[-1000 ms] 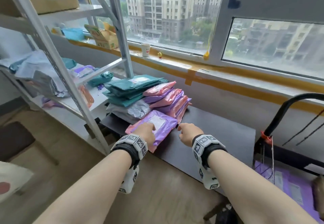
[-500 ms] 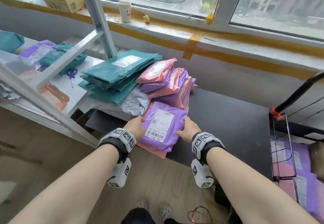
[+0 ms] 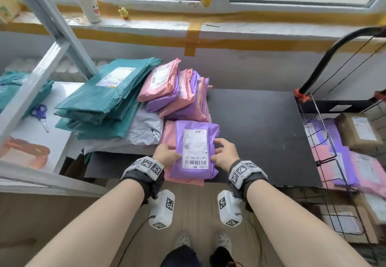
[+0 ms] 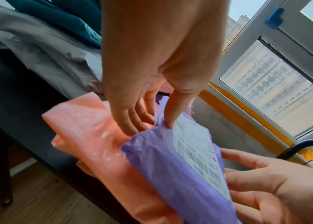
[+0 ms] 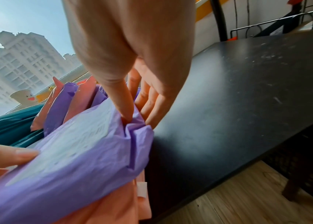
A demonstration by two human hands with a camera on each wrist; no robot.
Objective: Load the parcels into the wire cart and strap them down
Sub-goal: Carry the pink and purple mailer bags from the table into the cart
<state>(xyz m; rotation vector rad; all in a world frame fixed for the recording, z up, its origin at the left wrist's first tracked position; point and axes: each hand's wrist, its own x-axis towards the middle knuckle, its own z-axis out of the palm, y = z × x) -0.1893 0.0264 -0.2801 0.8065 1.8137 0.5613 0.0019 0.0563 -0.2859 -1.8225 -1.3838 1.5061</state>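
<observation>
One teal parcel stack (image 3: 100, 101), left of the purple parcel (image 3: 194, 151). Left grip (image 3: 167, 155) and right grip (image 3: 224, 151): two, each clamped on that parcel's side. One pink parcel (image 3: 183, 181) beneath, on one table (image 3: 257, 133). One wire cart (image 3: 319, 133), right, holding several parcels.

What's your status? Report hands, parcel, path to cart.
Left hand and right hand grip purple plastic mailer parcel by its sides. Parcel atop pink mailer. Black tabletop towards black wire cart bare.
</observation>
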